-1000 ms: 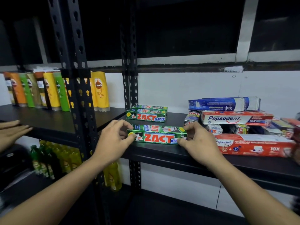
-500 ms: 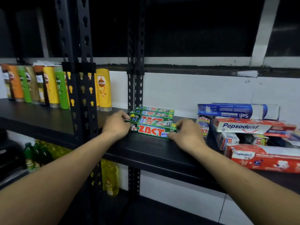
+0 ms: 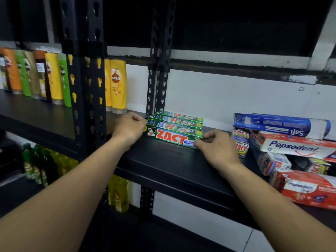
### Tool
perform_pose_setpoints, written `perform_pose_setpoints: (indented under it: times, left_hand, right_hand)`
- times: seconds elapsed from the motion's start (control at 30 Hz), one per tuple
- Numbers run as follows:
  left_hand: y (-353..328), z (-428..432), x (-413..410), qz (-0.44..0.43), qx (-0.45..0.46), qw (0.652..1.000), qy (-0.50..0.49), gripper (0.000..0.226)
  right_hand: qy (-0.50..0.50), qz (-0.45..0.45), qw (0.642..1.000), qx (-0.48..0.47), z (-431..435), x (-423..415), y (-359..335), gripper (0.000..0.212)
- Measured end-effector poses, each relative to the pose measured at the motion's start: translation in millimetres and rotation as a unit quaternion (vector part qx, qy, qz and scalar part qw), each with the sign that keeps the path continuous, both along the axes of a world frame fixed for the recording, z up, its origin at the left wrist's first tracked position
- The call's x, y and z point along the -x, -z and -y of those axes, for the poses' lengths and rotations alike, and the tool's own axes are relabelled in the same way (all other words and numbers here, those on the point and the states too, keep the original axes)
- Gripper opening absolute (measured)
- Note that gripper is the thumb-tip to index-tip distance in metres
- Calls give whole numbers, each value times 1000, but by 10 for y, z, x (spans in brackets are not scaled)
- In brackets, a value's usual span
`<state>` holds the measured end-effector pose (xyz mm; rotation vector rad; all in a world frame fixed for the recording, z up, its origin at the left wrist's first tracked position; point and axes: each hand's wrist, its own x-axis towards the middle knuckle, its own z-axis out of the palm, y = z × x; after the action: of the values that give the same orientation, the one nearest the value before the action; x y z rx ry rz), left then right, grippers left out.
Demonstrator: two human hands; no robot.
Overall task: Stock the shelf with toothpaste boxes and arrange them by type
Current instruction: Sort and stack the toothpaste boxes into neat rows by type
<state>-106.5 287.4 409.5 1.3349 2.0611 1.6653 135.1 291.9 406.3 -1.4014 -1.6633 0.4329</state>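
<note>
At frame centre the green cardboard ZACT toothpaste box (image 3: 174,138) lies on the black metal shelf (image 3: 163,160), long axis left to right, touching the matching green boxes (image 3: 180,118) behind it; the left hand (image 3: 130,129) curls against its left end, the right hand (image 3: 216,148) pinches its right end, both forearms reaching up from the lower frame

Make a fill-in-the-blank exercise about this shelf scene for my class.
The left hand and right hand hold the ends of a ____ toothpaste box.
Its big red letters spell ____.
On the pile at the right, the top box is ____.
The shampoo bottles stand to the ____ of the toothpaste.
Missing words: green, ZACT, blue, left.
</note>
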Motion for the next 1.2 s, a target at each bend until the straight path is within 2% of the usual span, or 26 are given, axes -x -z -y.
perform_pose_setpoints:
  times: [0.33, 0.57, 1.2]
  left_hand:
    - [19, -7, 36, 10, -12, 1000, 5, 20]
    - [13, 10, 19, 26, -15, 999, -13, 15]
    - [17, 47, 6, 53, -38, 997, -32, 13]
  right_hand:
    - [-23, 46, 999, 2, 54, -16, -32, 36]
    - [-2, 3, 1000, -8, 76, -33, -29, 21]
    - [-20, 15, 1000, -2, 71, -28, -28, 27]
